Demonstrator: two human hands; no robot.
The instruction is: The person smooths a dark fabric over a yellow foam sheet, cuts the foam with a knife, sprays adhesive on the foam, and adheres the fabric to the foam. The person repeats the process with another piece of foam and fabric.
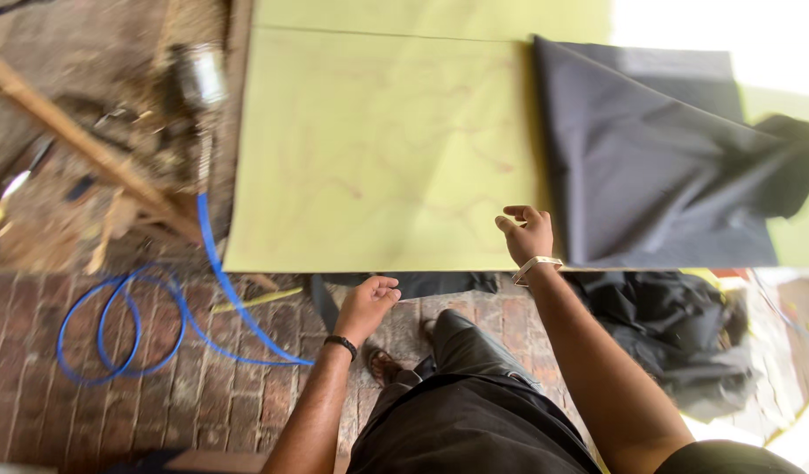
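Note:
A yellow-green tabletop (369, 149) lies in front of me, with faint reddish lines drawn on it. A dark grey cloth (650, 158) is spread over its right part, one corner folded. My right hand (527, 233) hovers over the table's near edge just left of the cloth, fingers loosely curled, holding nothing. My left hand (367, 303) hangs below the table edge above the brick floor, fingers half curled and empty. A black band sits on my left wrist, a pale band on my right.
A blue hose (159, 320) coils on the brick floor at the left. Wooden sticks and debris (97, 149) lie beside the table's left edge. More dark cloth (676, 316) is heaped under the table at the right. My leg and sandal (387, 364) stand below.

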